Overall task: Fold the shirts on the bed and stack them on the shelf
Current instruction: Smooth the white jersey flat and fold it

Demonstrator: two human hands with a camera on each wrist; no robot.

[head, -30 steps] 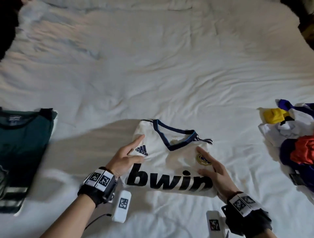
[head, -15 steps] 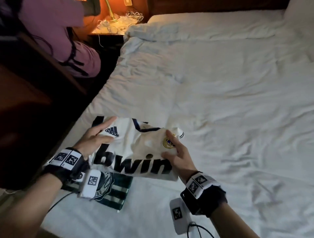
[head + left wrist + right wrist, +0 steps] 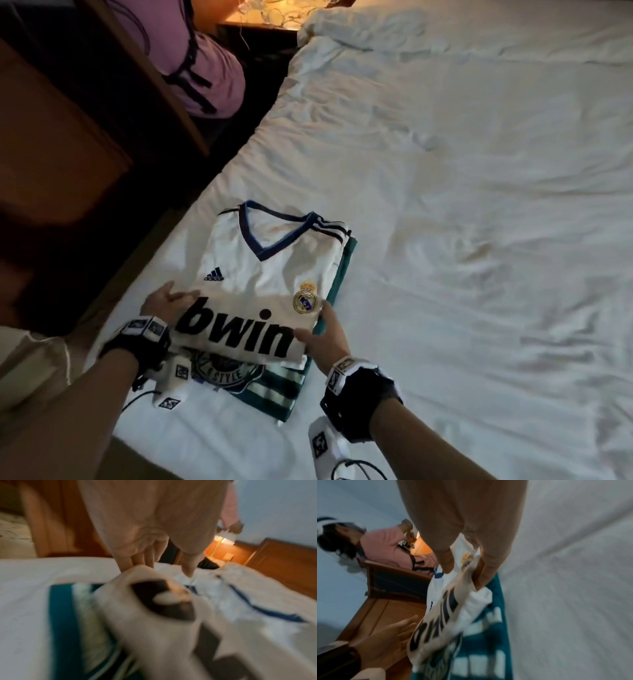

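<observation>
A folded white jersey (image 3: 270, 274) with a blue V-collar and black "bwin" lettering lies on top of a folded green striped shirt (image 3: 270, 387) near the bed's left edge. My left hand (image 3: 178, 298) holds the jersey's lower left edge, thumb on top and fingers beneath. My right hand (image 3: 318, 329) pinches the lower right edge. In the left wrist view the left hand (image 3: 163, 566) has its fingers behind the blurred jersey (image 3: 171, 635). In the right wrist view the right hand (image 3: 464, 572) clamps the jersey (image 3: 450, 615) above the green shirt (image 3: 488, 649).
The white bed (image 3: 462, 240) stretches wide and rumpled to the right. Dark wooden furniture (image 3: 51, 171) stands close along the left side. A person in a pink top (image 3: 191, 58) sits beyond it. A lit nightstand (image 3: 260, 17) is at the far end.
Both hands carried the folded white jersey from the middle of the bed to the left edge. It now lies on the green shirt, with its collar end flat.
</observation>
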